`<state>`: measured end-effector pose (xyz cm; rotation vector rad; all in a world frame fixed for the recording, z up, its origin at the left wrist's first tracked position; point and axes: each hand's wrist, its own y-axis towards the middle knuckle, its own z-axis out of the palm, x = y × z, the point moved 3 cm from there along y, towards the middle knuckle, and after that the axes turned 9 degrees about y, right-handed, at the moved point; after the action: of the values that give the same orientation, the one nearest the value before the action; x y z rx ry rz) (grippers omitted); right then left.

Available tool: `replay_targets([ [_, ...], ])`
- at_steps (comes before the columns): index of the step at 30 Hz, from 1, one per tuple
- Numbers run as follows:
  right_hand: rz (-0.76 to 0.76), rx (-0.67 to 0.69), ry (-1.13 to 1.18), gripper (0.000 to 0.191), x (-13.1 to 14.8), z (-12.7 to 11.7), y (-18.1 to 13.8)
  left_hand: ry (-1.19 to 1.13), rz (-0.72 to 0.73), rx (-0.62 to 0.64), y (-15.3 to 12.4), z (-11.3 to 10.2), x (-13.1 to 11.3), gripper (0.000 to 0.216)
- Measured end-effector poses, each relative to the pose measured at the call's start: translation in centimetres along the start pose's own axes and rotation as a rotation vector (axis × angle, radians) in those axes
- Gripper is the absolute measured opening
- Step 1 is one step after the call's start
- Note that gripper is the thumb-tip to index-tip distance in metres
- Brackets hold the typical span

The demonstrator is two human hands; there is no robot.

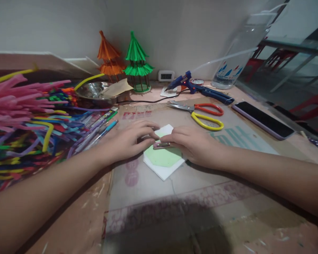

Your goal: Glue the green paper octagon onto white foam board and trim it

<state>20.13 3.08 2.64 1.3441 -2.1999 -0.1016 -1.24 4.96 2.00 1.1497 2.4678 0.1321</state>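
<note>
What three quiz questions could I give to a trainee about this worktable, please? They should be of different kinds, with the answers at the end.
1. What lies between the left hand and the right hand?
a) phone
b) light green paper
c) metal bowl

2. True or false: the two handles of the scissors have the same colour.

3. Fill in: between the orange model tower and the white digital display stands a ____ tower.

Key
1. b
2. False; one handle is orange-red, the other yellow.
3. green
</note>
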Motion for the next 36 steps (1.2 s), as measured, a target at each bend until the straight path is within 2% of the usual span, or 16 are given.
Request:
replay_targets([
  [5,0.008,0.04,-0.062,0.029,0.1,0.6,0.3,0.006,0.023,-0.019,0.0,0.1,0.1,0.025],
  [13,0.101,0.102,0.041,0.022,0.5,0.0,0.5,0.026,0.012,0.019,0.0,0.1,0.0,0.025],
  [27,0.06,0.184,0.155,0.021,1.3,-0.4,-0.4,0.033,0.01,0.016,-0.2,0.2,0.3,0.023],
  [36,0.03,0.178,0.232,0.02,1.6,-0.6,-0.4,0.039,0.007,0.024,-0.3,0.3,0.4,0.024],
])
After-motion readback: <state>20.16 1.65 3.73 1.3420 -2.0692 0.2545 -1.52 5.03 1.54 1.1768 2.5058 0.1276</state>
